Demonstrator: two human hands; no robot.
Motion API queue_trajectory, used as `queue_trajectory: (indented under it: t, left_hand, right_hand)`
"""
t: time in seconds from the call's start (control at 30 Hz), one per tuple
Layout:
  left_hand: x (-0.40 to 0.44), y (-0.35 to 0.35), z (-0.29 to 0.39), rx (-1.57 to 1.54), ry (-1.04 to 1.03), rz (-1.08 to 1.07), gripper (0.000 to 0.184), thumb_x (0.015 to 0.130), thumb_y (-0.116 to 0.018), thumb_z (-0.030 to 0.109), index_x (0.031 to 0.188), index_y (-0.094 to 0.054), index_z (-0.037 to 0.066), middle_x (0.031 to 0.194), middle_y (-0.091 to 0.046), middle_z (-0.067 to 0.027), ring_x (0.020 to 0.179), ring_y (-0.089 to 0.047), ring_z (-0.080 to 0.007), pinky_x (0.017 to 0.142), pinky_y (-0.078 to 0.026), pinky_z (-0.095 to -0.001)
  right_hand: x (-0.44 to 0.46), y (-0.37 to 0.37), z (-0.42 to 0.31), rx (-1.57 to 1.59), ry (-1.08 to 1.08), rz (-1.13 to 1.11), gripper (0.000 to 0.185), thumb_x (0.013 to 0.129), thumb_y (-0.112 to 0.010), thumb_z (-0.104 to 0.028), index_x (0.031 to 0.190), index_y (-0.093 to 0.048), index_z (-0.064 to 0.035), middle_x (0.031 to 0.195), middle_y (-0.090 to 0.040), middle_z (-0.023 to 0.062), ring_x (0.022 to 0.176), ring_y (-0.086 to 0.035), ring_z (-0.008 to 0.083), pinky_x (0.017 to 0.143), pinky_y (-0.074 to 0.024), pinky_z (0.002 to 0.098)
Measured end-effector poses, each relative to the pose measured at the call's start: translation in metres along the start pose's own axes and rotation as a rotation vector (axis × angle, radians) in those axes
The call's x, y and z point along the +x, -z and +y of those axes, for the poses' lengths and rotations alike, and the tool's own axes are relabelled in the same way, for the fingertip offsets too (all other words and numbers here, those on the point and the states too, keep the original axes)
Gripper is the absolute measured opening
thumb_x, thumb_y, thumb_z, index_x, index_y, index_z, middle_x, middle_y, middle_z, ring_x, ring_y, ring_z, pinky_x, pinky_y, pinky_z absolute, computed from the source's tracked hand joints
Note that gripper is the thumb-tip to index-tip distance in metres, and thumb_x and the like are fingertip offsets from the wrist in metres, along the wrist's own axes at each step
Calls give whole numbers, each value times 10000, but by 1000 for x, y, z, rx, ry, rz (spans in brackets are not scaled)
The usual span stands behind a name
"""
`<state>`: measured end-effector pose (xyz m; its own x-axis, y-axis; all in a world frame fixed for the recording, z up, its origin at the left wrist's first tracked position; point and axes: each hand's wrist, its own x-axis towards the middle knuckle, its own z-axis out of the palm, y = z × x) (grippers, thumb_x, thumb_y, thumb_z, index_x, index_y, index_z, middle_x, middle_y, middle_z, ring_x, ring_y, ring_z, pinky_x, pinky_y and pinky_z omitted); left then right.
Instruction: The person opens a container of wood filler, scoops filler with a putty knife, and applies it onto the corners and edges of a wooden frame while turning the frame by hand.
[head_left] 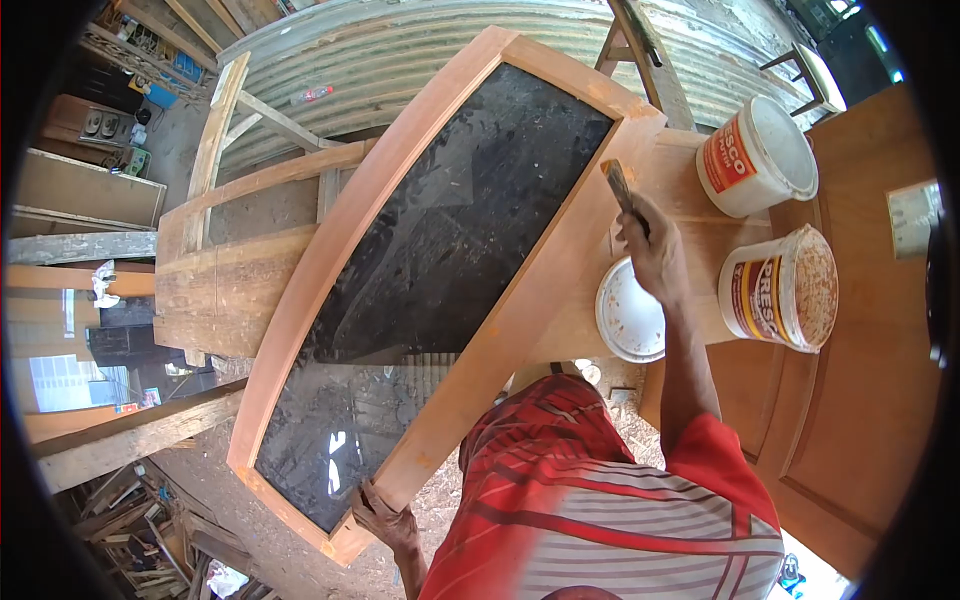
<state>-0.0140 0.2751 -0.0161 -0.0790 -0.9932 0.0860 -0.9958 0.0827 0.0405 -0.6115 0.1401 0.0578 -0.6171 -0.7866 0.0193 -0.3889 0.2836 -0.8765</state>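
A wooden frame [520,330] with a dark glass pane [450,210] lies slantwise across a wooden bench. Orange-brown smears mark parts of its wood. My left hand [385,522] grips the frame's near lower corner, fingers over the edge. Above the frame's right-hand rail, my right hand [655,250] is closed around a putty knife [619,187], whose tip looks brownish. Below that hand rests a round white lid [632,310] with brown specks, partly covered by my forearm.
Two white buckets stand to the right: one with a red label [750,160], one with brownish stuff on top [780,290]. A brown wooden panel [860,400] is at far right. Planks [230,285] on trestles lie left; scrap wood [150,540] covers the floor at lower left.
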Motion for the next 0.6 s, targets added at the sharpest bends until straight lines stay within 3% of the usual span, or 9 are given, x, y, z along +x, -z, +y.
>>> queue_trajectory:
  t: [0.13,0.2,0.27,0.37,0.47,0.6]
  left_hand:
    - [2,4,10,35,67,-25,933,779,-874,190,1584,-414,87,1516,-433,-243,1385,-448,-459,1131,-354,-616]
    - [6,8,16,30,76,-60,943,771,-860,145,1592,-398,87,1549,-407,-261,1416,-419,-478,1157,-334,-635]
    - [10,19,22,5,81,-108,945,771,-836,104,1599,-382,86,1576,-379,-278,1442,-392,-495,1185,-309,-655]
    - [3,13,11,50,112,-142,879,868,-773,286,1613,-370,56,1605,-385,-272,1472,-380,-485,1210,-288,-625]
    - [0,7,9,-10,157,-134,945,799,-800,101,1624,-339,87,1639,-324,-279,1505,-322,-510,1226,-251,-674]
    - [8,19,36,96,349,-177,906,886,-749,183,1657,-283,94,1665,-314,-268,1534,-291,-496,1241,-222,-662]
  right_hand:
    - [95,-7,10,-205,129,4,337,1002,-574,-74,1317,-662,7,929,-706,269,843,-738,388,805,-546,437]
    - [147,-20,12,-260,295,-22,356,987,-572,-87,1319,-669,-5,1017,-702,310,942,-716,467,877,-538,497]
    - [195,-35,9,-407,309,-90,372,985,-555,-115,1324,-684,-27,1064,-708,298,1018,-702,464,932,-537,523]
    - [266,-61,19,-480,412,-70,388,994,-538,-135,1342,-691,-53,1159,-703,283,1079,-694,444,968,-549,517]
    - [317,-76,18,-622,431,-124,406,1009,-502,-123,1369,-681,-70,1233,-689,264,1089,-696,444,980,-552,506]
    - [358,-88,23,-727,461,-211,425,1046,-448,-111,1410,-665,-133,1221,-664,241,1119,-690,427,977,-548,506]
